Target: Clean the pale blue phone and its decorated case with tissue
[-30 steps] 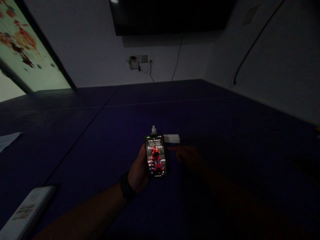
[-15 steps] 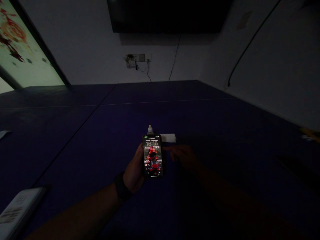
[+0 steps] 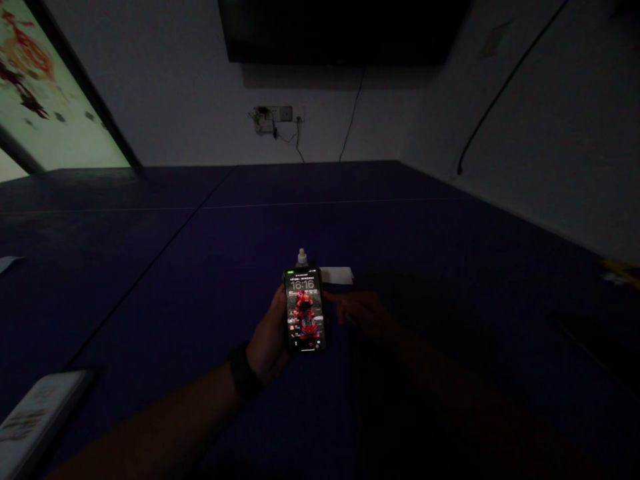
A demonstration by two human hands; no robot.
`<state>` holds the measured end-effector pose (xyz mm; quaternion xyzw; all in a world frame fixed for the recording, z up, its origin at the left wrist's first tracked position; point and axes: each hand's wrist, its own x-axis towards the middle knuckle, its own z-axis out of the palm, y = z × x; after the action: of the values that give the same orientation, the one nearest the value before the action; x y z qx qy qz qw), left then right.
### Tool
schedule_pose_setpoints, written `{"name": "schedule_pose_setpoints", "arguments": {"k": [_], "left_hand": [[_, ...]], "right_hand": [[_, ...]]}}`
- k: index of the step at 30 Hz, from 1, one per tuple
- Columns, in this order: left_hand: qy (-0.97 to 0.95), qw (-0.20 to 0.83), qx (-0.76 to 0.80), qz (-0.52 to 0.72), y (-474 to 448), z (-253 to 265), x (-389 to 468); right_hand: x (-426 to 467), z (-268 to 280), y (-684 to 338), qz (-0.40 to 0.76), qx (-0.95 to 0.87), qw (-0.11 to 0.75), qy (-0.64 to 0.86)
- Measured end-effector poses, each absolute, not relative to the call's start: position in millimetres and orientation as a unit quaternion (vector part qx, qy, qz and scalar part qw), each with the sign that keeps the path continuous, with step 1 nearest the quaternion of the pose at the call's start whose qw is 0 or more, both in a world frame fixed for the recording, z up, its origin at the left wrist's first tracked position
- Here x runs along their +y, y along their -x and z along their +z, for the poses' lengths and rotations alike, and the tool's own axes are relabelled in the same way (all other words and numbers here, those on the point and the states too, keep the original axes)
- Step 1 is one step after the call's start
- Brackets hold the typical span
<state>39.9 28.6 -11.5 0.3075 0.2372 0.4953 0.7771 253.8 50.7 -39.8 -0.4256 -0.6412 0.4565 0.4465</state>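
My left hand (image 3: 269, 337) is wrapped round a smartphone (image 3: 305, 310), holding it upright with its lit screen facing me. The screen reads 16:16 over a red figure. On the phone's right side, my right hand (image 3: 364, 312) has its index finger stretched out to the phone's edge, the other fingers partly curled; whether the tip touches is too dark to tell. That hand holds nothing. Behind the top of the phone stands a bottle with a white cap (image 3: 302, 257), its body mostly hidden. A white slip of paper (image 3: 337, 275) lies beside it.
A dark blue tabletop (image 3: 280, 230) spreads out all round. At the lower left lies a white box-like item (image 3: 43, 413). Sockets with cables (image 3: 275, 117) and a large dark screen (image 3: 345, 30) are on the far wall. A yellow object (image 3: 620, 270) sits at the right edge.
My right index finger has come slightly closer to the phone's right edge. The phone stays in my left hand, and the view has shifted a little.
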Motion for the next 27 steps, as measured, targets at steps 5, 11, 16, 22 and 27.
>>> {"name": "schedule_pose_setpoints", "arguments": {"k": [5, 11, 16, 22, 27], "left_hand": [[-0.326, 0.758, 0.270, 0.496, -41, -12, 28], [-0.331, 0.752, 0.265, 0.504, -41, -11, 25], [-0.333, 0.749, 0.275, 0.502, -41, -11, 25], [-0.340, 0.755, 0.249, 0.502, -41, -10, 23], [-0.380, 0.744, 0.217, 0.505, -42, -17, 23]], "right_hand": [[51, -38, -254, 0.457, -0.622, 0.464, 0.436], [53, -35, -256, 0.446, -0.600, 0.490, 0.449], [53, -35, -255, 0.440, -0.593, 0.500, 0.453], [52, -33, -247, 0.415, -0.590, 0.526, 0.450], [53, -22, -232, 0.394, -0.577, 0.570, 0.432]]}}
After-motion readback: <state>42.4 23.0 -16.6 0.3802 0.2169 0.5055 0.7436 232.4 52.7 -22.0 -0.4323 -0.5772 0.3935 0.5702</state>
